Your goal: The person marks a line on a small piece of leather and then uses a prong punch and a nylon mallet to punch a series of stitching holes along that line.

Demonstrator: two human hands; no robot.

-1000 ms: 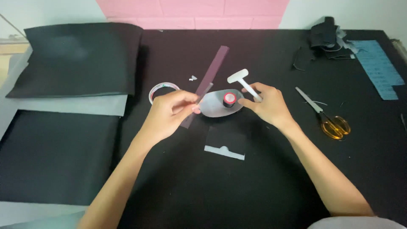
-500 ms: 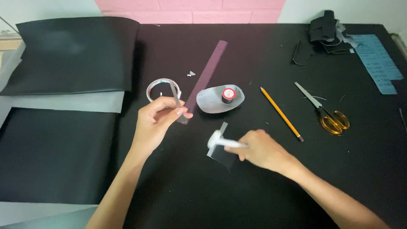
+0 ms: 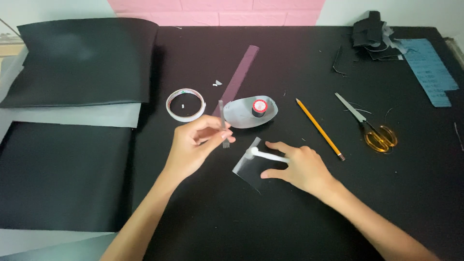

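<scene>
- Landmark for all places: the grey leather piece [image 3: 251, 166], lying flat on the black table [image 3: 217, 227], mid-frame.
- Left hand [image 3: 195, 145] sits just left of and slightly above the grey leather piece, off the table, pinching a thin metal pronged chisel [image 3: 222, 123] between thumb and fingertips.
- Chisel's long axis is near upright in the view, prongs down at its lower end, which hangs just up-left of the piece's top corner; apart, not touching it.
- Right hand [image 3: 297, 166] is on the piece's right edge, fingers spread flat, pressing down. A small white mallet [image 3: 268, 154] lies under the fingers, head on the piece's upper part, handle running right under the hand. Fingers are laid over it, not closed round it; a real grasp can't be confirmed.
- Key relation: the piece lies down-right of the chisel tip; the right hand is already on it and the left is nearer its upper-left corner.
- Up from the piece: a grey oval dish [image 3: 249, 112] with a small black spool [image 3: 259, 107], red-white top.
- Up-left: a roll of tape [image 3: 185, 104]; a long purple strip [image 3: 238, 79] runs diagonally above.
- Right: a yellow pencil [image 3: 320, 128], diagonal; further right, scissors [image 3: 369, 125] with amber handles.
- Far left: black sheets [image 3: 72, 63], stacked.
</scene>
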